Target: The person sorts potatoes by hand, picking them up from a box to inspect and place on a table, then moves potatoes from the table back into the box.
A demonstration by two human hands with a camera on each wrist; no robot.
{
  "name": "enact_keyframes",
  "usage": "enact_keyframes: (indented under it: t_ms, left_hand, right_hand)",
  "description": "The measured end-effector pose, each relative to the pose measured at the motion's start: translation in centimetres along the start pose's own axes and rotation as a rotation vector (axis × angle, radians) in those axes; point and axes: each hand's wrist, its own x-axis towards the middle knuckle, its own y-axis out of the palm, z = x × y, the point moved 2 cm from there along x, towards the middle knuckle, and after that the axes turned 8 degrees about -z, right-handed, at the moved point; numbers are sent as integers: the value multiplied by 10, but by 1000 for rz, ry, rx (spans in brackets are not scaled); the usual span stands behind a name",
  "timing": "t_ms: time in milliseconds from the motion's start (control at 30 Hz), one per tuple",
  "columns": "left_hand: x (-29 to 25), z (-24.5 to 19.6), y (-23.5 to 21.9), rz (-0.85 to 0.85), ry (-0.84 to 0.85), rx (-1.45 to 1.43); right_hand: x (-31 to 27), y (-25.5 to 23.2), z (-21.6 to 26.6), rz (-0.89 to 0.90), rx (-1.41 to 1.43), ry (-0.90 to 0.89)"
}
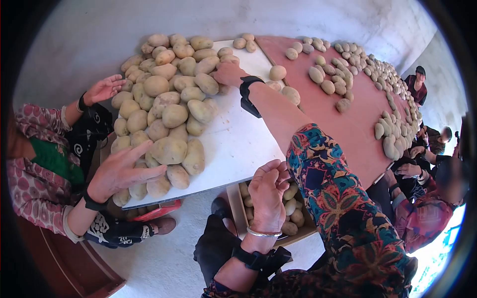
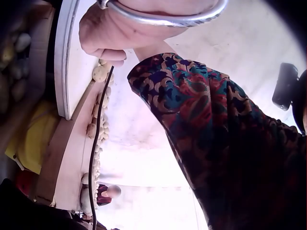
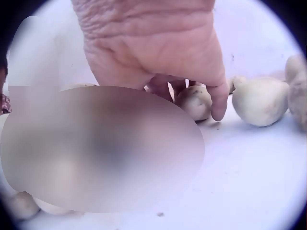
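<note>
My right hand [image 1: 228, 73] reaches across the white board [image 1: 238, 144] to the edge of a large potato pile [image 1: 169, 94]. In the right wrist view its fingers [image 3: 218, 98] curl round a small potato [image 3: 194, 101] lying on the board, and a bigger potato [image 3: 261, 100] sits just to the right. My left hand [image 1: 268, 191], wearing a metal bangle [image 2: 163, 19], hovers over a box [image 1: 238, 211] of potatoes [image 1: 293, 213] beside the board's near edge. Its fingers [image 2: 103, 52] are loosely curled and hold nothing that shows.
Another person at the left rests two hands [image 1: 121, 171] on the pile. A reddish board [image 1: 348, 124] to the right carries rows of potatoes, with several people [image 1: 417, 84] seated along its far side. A red object [image 1: 159, 209] lies under the white board.
</note>
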Motion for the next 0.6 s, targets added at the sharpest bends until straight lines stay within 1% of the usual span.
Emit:
enact_keyframes:
  t_ms: [67, 100, 167, 200, 267, 367, 500, 567, 600]
  left_hand:
    - [4, 3, -1, -2, 7, -26]
    - [5, 3, -1, -3, 7, -28]
    - [5, 4, -2, 17, 31, -14]
    - [3, 1, -1, 15, 30, -18]
    - [-1, -4, 5, -16, 21, 30]
    - [-4, -6, 6, 7, 9, 10]
    - [-9, -7, 5, -7, 15, 30]
    - [-11, -7, 4, 0, 33, 47]
    - [-12, -6, 4, -2, 31, 46]
  right_hand:
    - [14, 12, -12, 17, 429, 468]
    - [11, 5, -12, 17, 429, 467]
    - [0, -18, -9, 69, 418, 403]
    - [-2, -20, -10, 71, 417, 400]
    - [-8, -21, -11, 198, 410, 302]
    - [-20, -11, -15, 249, 391, 243]
    - [-51, -30, 1, 202, 363, 264]
    - [-64, -32, -4, 195, 592, 373]
    - [-69, -34, -4, 198, 593, 374]
